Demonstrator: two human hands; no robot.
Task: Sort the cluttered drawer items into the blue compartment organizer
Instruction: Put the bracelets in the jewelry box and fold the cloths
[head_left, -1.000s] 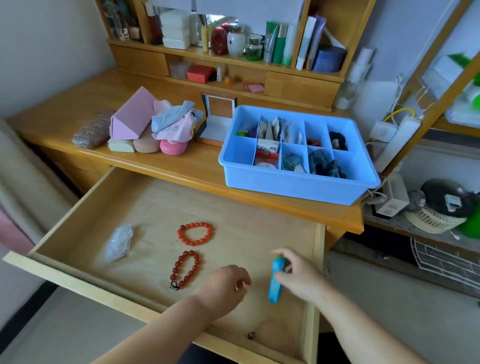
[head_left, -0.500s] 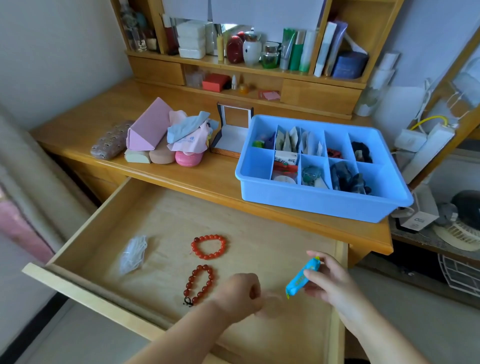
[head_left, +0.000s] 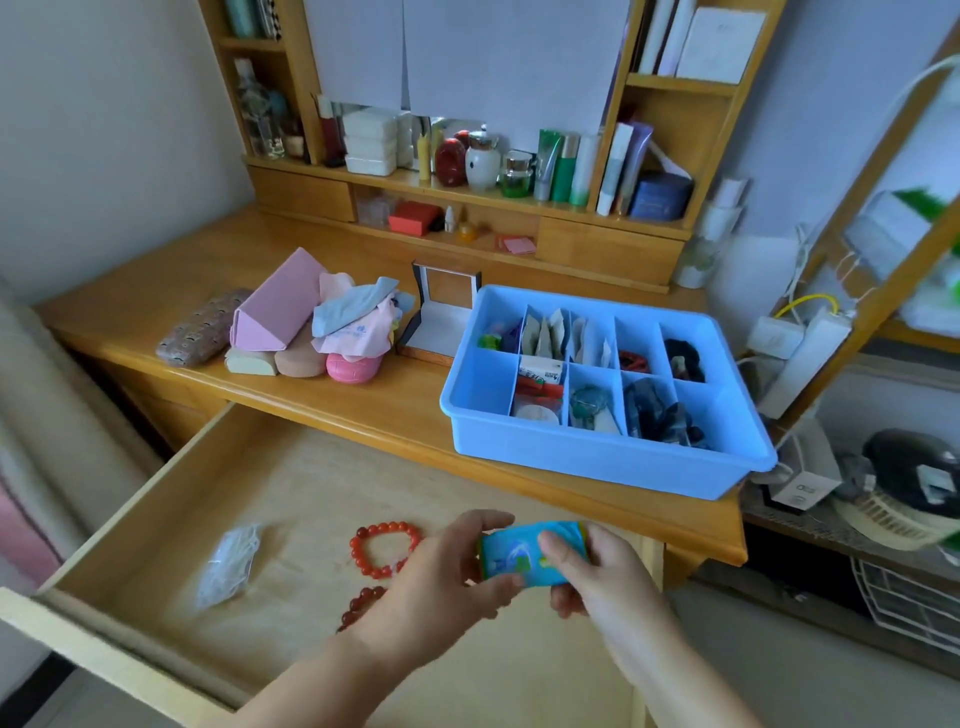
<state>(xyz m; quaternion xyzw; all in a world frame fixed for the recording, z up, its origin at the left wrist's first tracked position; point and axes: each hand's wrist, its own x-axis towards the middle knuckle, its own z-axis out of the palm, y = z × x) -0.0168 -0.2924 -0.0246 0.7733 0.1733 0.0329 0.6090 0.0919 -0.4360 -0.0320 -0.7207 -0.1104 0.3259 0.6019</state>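
Above the open drawer (head_left: 291, 499), both forearms reach in from the bottom edge and meet in the middle. Left hand (head_left: 441, 577) comes up from the lower left, palm turned inward, fingers curled over the top left edge of a small blue packet (head_left: 524, 558) with the thumb underneath. Right hand (head_left: 597, 571) angles in from the lower right, thumb pressed on the packet's face, fingers wrapped behind its right end. So both hands are gripping the one packet, which is held flat and face-up between them, lifted clear of the drawer floor.

Down in the drawer, just left of the left hand, lies an orange-red bead bracelet (head_left: 387, 551); a darker red bead bracelet (head_left: 361, 605) pokes out from under the left wrist, mostly hidden. A clear plastic bag (head_left: 228, 566) sits further left, well apart from the hands.

Up on the desktop (head_left: 156, 291), beyond the packet and to the right, stands the blue compartment organizer (head_left: 597, 462), its cells already holding sachets, hair ties and small bits. The nearest left cell shows bare blue floor.
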